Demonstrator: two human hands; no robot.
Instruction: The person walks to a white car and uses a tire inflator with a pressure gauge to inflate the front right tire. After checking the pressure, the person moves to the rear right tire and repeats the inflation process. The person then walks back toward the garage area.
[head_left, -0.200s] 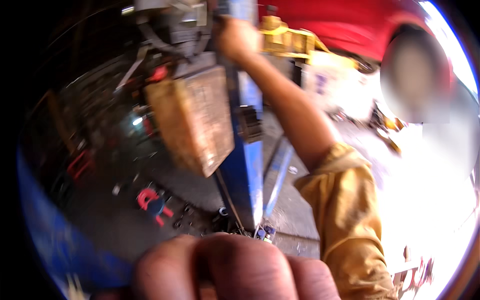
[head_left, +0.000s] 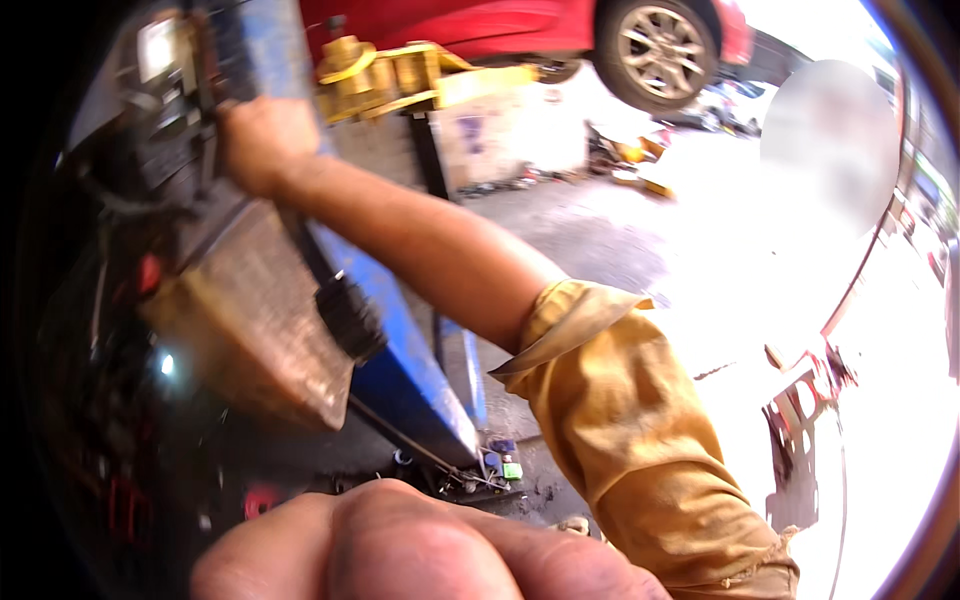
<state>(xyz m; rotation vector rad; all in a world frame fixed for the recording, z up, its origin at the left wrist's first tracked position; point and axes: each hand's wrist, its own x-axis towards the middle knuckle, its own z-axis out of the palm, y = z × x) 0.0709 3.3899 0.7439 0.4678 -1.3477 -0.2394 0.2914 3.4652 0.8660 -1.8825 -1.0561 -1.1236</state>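
My right hand (head_left: 268,145), its arm in a rolled tan sleeve, stretches out to the dark machine unit (head_left: 165,110) mounted beside a blue lift post (head_left: 400,365). Its fingers curl in at the unit's edge, and what they grip is hidden. Below the unit hangs a worn, brownish box-shaped tank (head_left: 265,310). Very close along the lower edge, my left hand (head_left: 420,550) shows bent knuckles. Its fingertips are out of sight, so I cannot make out what they hold. A black block (head_left: 350,318) sits on the post below my right forearm.
A red car (head_left: 450,25) is raised at the back, its wheel (head_left: 657,52) off the ground. Beside the post juts a yellow lift arm (head_left: 400,80). Small bottles and parts (head_left: 490,470) lie at the post's foot. A blurred patch covers something at the upper right.
The view has swung right, so the post, tank and my right hand appear farther left. My right hand stays at the unit. More of the red car and its wheel shows.
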